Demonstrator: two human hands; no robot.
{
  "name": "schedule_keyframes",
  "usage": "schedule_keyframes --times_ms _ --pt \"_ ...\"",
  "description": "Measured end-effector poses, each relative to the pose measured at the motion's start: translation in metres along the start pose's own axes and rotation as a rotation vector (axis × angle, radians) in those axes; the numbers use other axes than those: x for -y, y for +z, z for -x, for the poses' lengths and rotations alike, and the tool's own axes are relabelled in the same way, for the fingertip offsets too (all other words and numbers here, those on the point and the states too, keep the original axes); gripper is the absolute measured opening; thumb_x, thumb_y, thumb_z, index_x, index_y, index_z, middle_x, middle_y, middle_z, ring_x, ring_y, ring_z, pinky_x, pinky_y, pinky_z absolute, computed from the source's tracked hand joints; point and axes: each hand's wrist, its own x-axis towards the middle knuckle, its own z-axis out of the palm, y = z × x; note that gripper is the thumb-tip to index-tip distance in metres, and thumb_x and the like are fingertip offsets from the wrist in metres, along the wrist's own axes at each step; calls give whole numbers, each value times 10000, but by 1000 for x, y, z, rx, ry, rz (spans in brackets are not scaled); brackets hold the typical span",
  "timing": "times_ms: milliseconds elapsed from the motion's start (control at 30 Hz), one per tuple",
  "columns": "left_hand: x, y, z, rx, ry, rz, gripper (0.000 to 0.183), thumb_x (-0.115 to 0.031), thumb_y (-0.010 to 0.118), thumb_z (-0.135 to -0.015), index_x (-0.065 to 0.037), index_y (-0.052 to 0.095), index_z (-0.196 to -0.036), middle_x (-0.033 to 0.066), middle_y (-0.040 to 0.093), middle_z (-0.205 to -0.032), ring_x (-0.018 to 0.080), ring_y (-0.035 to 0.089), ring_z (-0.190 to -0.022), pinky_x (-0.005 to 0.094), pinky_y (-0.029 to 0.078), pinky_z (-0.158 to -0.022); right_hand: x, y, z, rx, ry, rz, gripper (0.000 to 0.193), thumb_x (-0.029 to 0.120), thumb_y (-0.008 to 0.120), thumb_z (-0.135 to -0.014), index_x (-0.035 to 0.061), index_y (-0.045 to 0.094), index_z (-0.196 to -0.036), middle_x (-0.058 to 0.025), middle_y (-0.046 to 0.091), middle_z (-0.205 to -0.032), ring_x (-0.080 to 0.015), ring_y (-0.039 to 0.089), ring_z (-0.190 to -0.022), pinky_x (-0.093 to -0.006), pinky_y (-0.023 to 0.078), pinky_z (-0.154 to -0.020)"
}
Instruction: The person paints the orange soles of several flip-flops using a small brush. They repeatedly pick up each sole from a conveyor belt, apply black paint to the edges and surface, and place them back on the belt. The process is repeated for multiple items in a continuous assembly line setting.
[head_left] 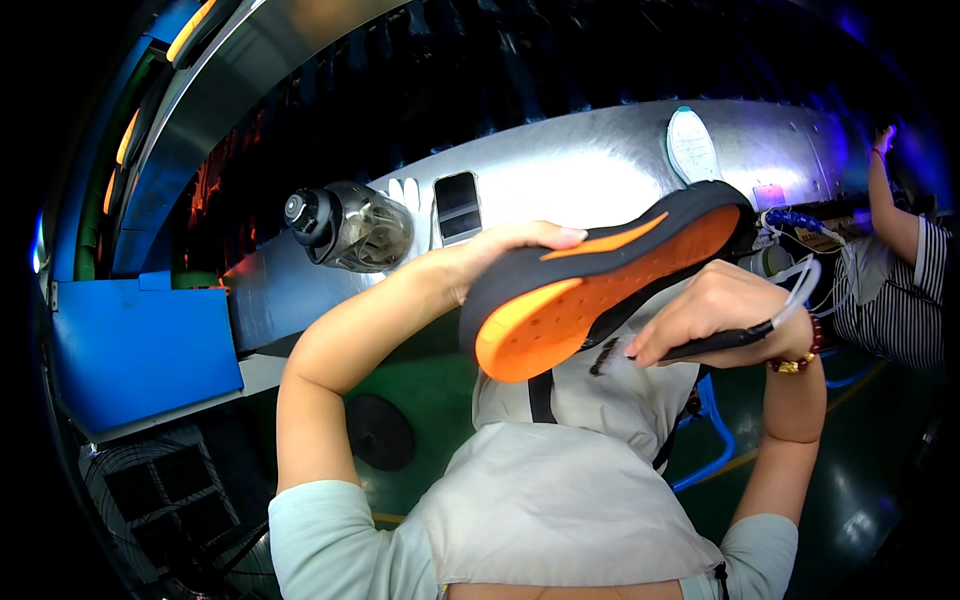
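Observation:
A black and orange shoe sole (640, 262) is held up over my lap, its orange hollow side turned toward me. My left hand (510, 248) grips its far edge, with the thumb lying along the rim and the other fingers hidden behind it. In my right hand (715, 315) is a dark-handled brush (715, 344), with a clear tube curving up from the handle's end. The bristles point left, just below the sole's near edge. Whether they touch the sole I cannot tell.
On the metal bench (570, 165) are a dark bottle (358, 228), a phone (458, 207), a white glove (410, 205) and a white sole (692, 146). A blue box (145, 350) stands at left. A person in stripes (890, 290) works at right, near a blue chair frame (715, 440).

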Motion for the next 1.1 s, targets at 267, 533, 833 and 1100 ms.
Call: schedule_keyframes --times_ms 267,533,833,1100 --pt "-2 -1 11 -83 -35 -37 407 -335 534 -750 0 542 -981 110 589 -859 140 575 -718 233 463 -652 4 -10 6 -26 55 113 97 65 603 -674 32 604 -766 -91 624 -801 -208 607 -748 -256 480 -630" --pt "5 -22 25 -17 64 189 407 -280 552 -711 -10 534 -1015 126 582 -928 193 578 -776 296 464 -705 -14 -9 25 -288 32 -81 154 -16 627 -644 -2 604 -795 -122 620 -816 -218 606 -792 -274 483 -709" --pt "32 -72 33 239 148 459 448 -290 517 -726 -8 494 -1072 144 554 -1009 228 553 -884 320 425 -801 -16 -1 38 -401 55 -17 190 -63 654 -592 14 615 -762 -148 615 -835 -230 605 -795 -288 484 -687" --pt "33 -78 44 189 176 456 450 -289 514 -725 -7 490 -1076 145 553 -1013 231 553 -886 321 425 -803 -21 -16 47 -454 79 -85 176 -50 632 -627 3 612 -793 -124 613 -866 -211 592 -844 -276 470 -751"
